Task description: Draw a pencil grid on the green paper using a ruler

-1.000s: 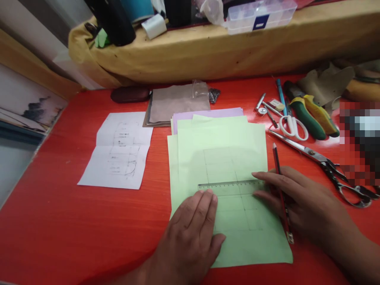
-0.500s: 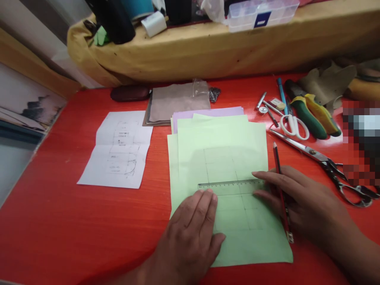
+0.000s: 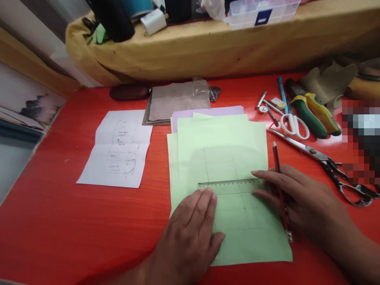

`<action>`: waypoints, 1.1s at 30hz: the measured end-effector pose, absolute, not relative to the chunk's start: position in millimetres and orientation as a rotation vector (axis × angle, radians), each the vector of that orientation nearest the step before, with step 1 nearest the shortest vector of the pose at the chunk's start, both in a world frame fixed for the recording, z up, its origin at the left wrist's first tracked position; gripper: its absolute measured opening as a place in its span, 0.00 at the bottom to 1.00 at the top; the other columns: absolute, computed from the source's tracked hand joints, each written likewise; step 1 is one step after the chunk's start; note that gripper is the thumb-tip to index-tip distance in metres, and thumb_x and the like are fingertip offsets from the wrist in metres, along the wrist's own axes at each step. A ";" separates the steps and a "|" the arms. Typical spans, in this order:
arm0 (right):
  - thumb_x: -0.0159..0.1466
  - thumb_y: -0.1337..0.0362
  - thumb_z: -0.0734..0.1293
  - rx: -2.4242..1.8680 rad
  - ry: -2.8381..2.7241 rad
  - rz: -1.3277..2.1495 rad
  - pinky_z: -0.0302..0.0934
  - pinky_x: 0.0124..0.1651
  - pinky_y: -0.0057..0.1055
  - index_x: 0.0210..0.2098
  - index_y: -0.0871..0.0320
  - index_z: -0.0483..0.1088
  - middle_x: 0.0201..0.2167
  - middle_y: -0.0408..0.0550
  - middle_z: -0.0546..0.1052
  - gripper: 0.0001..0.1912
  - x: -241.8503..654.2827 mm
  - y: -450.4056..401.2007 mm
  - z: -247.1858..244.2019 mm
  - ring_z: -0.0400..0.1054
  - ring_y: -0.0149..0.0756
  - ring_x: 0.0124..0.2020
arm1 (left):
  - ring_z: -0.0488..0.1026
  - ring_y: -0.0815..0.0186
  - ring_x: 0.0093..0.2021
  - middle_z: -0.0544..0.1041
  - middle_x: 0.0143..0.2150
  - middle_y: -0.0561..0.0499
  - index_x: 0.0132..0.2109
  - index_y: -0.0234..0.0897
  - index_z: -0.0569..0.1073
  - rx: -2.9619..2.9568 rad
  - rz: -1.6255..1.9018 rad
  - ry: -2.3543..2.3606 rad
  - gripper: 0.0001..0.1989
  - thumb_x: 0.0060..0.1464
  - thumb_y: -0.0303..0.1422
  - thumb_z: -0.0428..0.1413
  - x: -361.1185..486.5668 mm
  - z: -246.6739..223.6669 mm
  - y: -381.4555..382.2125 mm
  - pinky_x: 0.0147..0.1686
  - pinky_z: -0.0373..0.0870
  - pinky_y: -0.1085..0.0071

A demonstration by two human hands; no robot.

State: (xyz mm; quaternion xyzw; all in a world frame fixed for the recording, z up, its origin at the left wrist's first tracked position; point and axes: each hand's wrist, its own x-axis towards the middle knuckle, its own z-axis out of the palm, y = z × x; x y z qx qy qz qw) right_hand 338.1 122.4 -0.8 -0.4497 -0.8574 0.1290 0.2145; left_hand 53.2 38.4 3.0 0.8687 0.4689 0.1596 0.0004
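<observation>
My left hand [image 3: 194, 227] lies flat on the green paper [image 3: 228, 247], its fingertips at the lower left edge of a clear ruler [image 3: 228, 187]. My right hand [image 3: 299, 202] has a dark red pencil [image 3: 277, 158] tucked between its fingers, point upward and eraser end down. Its forefinger and thumb are at the ruler's right end. The ruler lies crosswise over a thin pencil-drawn grid of rectangles on the paper. More green sheets and a purple sheet [image 3: 208, 113] lie under the top one.
A white sketch sheet [image 3: 118, 152] lies left. Brown material [image 3: 178, 101] and a dark case [image 3: 129, 92] lie at the back. Right are large shears [image 3: 314, 152], white-handled scissors [image 3: 293, 126], and green-yellow pliers [image 3: 314, 114]. A cloth-covered ledge [image 3: 208, 51] carries a clear plastic box [image 3: 279, 14].
The view has shifted very slightly. Both hands, the ruler and the pencil stay essentially in place.
</observation>
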 end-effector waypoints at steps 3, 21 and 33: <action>0.77 0.55 0.66 -1.253 -2.381 0.361 0.64 0.28 0.31 0.58 0.55 0.75 0.34 0.46 0.73 0.15 338.0 122.5 -0.5 0.73 0.37 0.29 | 0.70 0.52 0.67 0.76 0.67 0.38 0.66 0.21 0.73 2.725 0.511 1.473 0.25 0.76 0.38 0.49 53.5 3.0 38.4 0.66 0.70 0.59; 0.77 0.55 0.66 -1.246 -2.393 0.350 0.64 0.28 0.32 0.58 0.55 0.75 0.33 0.46 0.74 0.15 338.7 121.7 -0.2 0.73 0.37 0.28 | 0.69 0.52 0.69 0.74 0.68 0.37 0.67 0.21 0.72 2.714 0.504 1.457 0.25 0.75 0.38 0.50 52.6 2.3 38.0 0.67 0.67 0.59; 0.77 0.57 0.67 -1.261 -2.363 0.382 0.70 0.34 0.37 0.61 0.54 0.74 0.42 0.53 0.79 0.17 341.9 118.7 -0.1 0.79 0.44 0.38 | 0.70 0.53 0.68 0.75 0.68 0.38 0.66 0.22 0.73 2.723 0.499 1.461 0.25 0.76 0.38 0.49 53.2 4.3 39.3 0.67 0.68 0.59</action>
